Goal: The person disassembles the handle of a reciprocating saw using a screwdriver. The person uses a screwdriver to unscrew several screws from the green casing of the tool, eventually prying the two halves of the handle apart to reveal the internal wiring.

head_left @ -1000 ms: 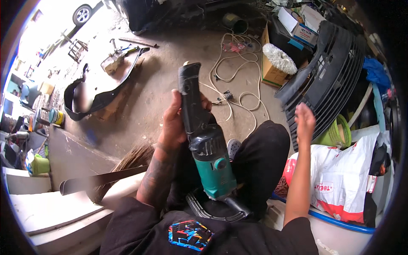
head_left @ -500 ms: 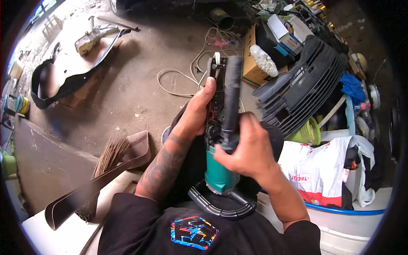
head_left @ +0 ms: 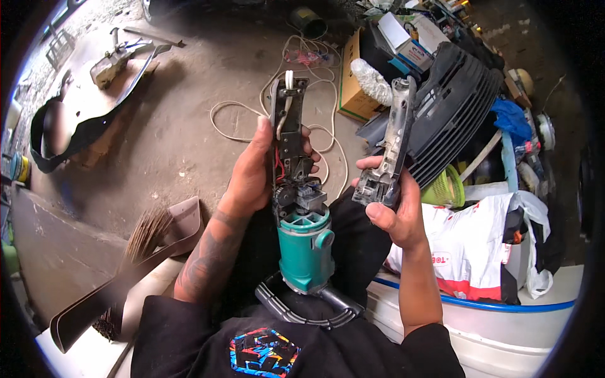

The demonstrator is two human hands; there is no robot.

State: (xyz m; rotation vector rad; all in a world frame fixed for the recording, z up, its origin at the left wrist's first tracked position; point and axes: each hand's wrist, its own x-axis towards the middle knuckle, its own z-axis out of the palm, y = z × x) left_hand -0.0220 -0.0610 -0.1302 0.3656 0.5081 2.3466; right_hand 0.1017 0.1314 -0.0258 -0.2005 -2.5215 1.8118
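Note:
An angle grinder with a teal motor body (head_left: 305, 252) stands upright in front of me, its rear handle opened up. My left hand (head_left: 255, 167) is wrapped round that exposed handle, where wires, a switch block and gears show. A curved black guard (head_left: 302, 309) sits at the lower end, against my shirt. In my right hand (head_left: 403, 214) is the other half of the handle, a dusty black handle cover (head_left: 394, 135), with its hollow ribbed inside facing me. The cover is apart from the grinder, to its right. A pale cord (head_left: 233, 120) trails from the grinder over the floor.
At right lie a black car grille (head_left: 454, 113), a cardboard box (head_left: 356, 82), a green basket (head_left: 444, 189) and a white sack (head_left: 457, 239) over a blue-rimmed white tub (head_left: 479, 307). A brown dustpan (head_left: 183, 227) with a broom (head_left: 148, 233) lies at left, beyond it a black car part (head_left: 50, 138).
The handle cover has come away from the grinder and moved right in my right hand, turned so its inside shows. My left hand still holds the grinder. The view has shifted slightly.

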